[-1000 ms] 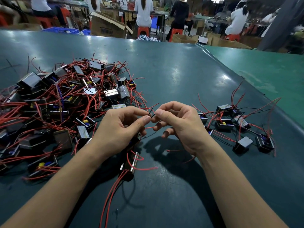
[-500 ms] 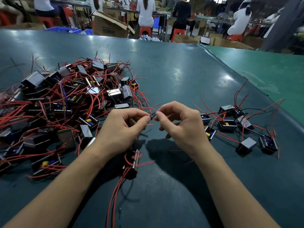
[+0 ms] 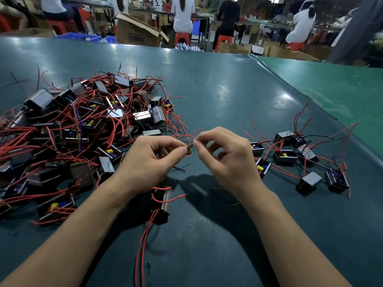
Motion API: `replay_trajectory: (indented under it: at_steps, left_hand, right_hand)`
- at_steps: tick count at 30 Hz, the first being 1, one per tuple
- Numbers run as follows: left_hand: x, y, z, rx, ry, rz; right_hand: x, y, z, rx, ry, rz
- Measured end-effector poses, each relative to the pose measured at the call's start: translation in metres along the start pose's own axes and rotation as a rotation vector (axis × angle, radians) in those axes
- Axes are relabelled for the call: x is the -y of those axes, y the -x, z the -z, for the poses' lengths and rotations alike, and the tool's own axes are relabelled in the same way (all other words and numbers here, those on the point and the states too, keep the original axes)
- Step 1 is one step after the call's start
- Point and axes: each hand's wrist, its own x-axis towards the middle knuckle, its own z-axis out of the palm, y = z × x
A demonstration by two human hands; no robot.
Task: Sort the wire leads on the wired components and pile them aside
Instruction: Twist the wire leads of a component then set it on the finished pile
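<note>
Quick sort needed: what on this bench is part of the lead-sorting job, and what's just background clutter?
In the job:
- left hand and right hand, pinching thin wire leads between them
- component lying under the hands
- big unsorted heap, left
- small sorted group, right

Just lying about:
- cardboard box
- blue crates
- red stools

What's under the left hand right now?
Under the left hand, a component with red leads lies on the table. Its upper end is hidden by the hand.
</note>
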Motion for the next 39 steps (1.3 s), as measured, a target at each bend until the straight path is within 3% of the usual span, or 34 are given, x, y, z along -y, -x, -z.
replay_trajectory:
  at_steps: [5, 17, 26, 33, 39]
  left_hand:
    - [-0.002, 0.001, 0.002, 0.006, 0.002, -0.014]
    - [0.000, 0.001, 0.011, 0.085, -0.012, -0.031]
    - [-0.005, 0.003, 0.012, 0.127, 0.002, -0.062]
    - [-0.002, 0.001, 0.011, 0.146, -0.015, -0.092]
    - [0.006, 0.003, 0.002, 0.034, -0.262, -0.298]
  right_hand:
    - [0.004, 0.000, -0.002, 0.043, -0.264, -0.276]
    - [0.001, -0.001, 0.004, 0.263, -0.394, -0.379]
    - [0.008, -0.002, 0.011, 0.462, -0.613, -0.625]
    - [0.010, -0.004, 0.007, 0.367, -0.517, -0.586]
    - [0.011, -0.004, -0.006, 0.272, -0.673, -1.085]
